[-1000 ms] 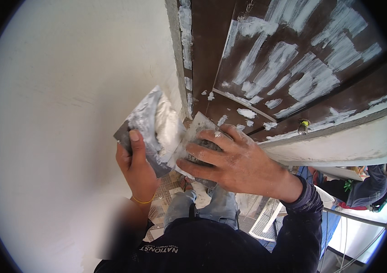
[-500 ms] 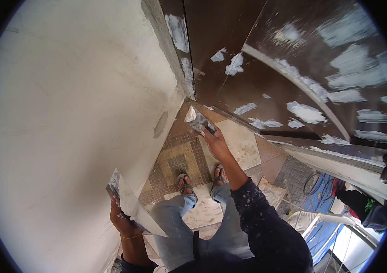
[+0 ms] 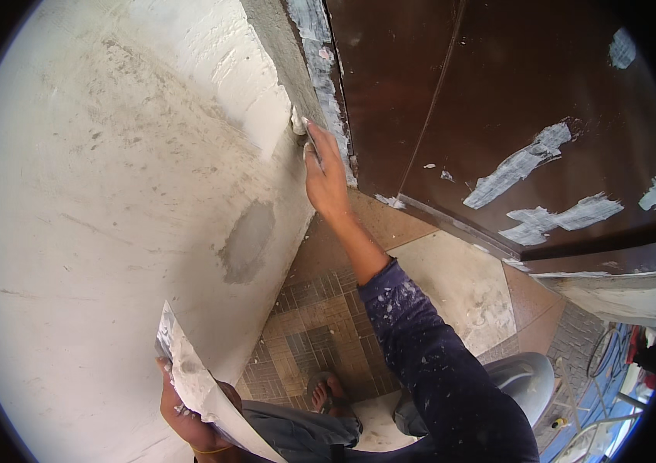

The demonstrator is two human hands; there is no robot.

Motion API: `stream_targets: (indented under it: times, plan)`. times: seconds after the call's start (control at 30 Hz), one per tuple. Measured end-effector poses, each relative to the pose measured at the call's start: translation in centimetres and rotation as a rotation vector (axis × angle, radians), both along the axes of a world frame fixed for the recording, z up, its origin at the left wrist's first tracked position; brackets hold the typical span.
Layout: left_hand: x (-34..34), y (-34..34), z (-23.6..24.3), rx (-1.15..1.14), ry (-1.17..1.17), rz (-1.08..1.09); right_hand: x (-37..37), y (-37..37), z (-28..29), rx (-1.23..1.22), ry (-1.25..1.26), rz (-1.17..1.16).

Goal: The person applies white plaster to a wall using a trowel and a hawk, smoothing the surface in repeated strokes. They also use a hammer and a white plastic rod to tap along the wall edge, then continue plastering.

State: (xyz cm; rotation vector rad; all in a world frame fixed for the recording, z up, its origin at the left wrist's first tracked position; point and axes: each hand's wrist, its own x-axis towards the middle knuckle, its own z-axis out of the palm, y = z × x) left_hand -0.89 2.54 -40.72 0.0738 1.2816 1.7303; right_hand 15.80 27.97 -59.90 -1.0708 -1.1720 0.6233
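Note:
My left hand (image 3: 179, 409), low at the left, is closed around a wide flat plastering blade (image 3: 206, 393) that carries white putty along its face. Up at the wall's corner, my right hand (image 3: 329, 179) grips a putty knife (image 3: 314, 143), seen almost edge-on. White putty (image 3: 298, 120) shows at the knife's tip, where it meets the edge of the white wall (image 3: 96, 255). Just above lies a thick, fresh-looking white coat (image 3: 227, 69) beside a bare grey strip (image 3: 285, 58). The knife's handle is mostly hidden by my fingers.
A brown door (image 3: 397, 85) with white filler patches (image 3: 524, 162) stands to the right of the corner. The wall has a grey patch (image 3: 249, 241). Below are patterned floor tiles (image 3: 308, 332) and my sandalled foot (image 3: 328, 392). Cables and a pale metal frame (image 3: 594, 436) lie at the lower right.
My right hand has gone from above the floor up to the wall's edge, bringing the putty knife against it. The view has shifted closer to the corner; my left hand still holds the blade.

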Motion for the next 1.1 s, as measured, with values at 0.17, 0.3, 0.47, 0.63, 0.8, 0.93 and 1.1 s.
stream_targets:
  times: [0.17,0.3,0.47,0.63,0.8,0.93,1.1]
  plan:
    - [-1.0,-0.7,-1.7,0.135,0.034,-0.110,-0.9,0.6,0.6,0.017,0.004,-0.086]
    - [-1.4,-0.5,-2.0,0.159,0.036,-0.175,-1.6,0.5,0.8,-0.026,-0.013,-0.114]
    - [-1.6,-0.1,-2.2,-0.014,-0.022,0.029,-3.0,0.6,0.8,-0.065,-0.061,-0.165]
    - [-2.0,0.2,-2.9,-0.003,0.015,-0.073,-6.3,-1.3,0.9,-0.016,-0.072,-0.233]
    - [-1.2,1.5,-3.7,0.075,0.034,-0.348,-5.5,-7.6,0.8,-0.042,-0.136,0.098]
    - [-0.5,3.6,-4.3,0.095,-0.001,-0.525,0.8,-12.6,3.2,0.055,-0.082,0.412]
    - [0.3,4.6,-4.2,0.077,-0.205,-0.589,3.0,-17.5,8.5,0.587,-0.252,0.616]
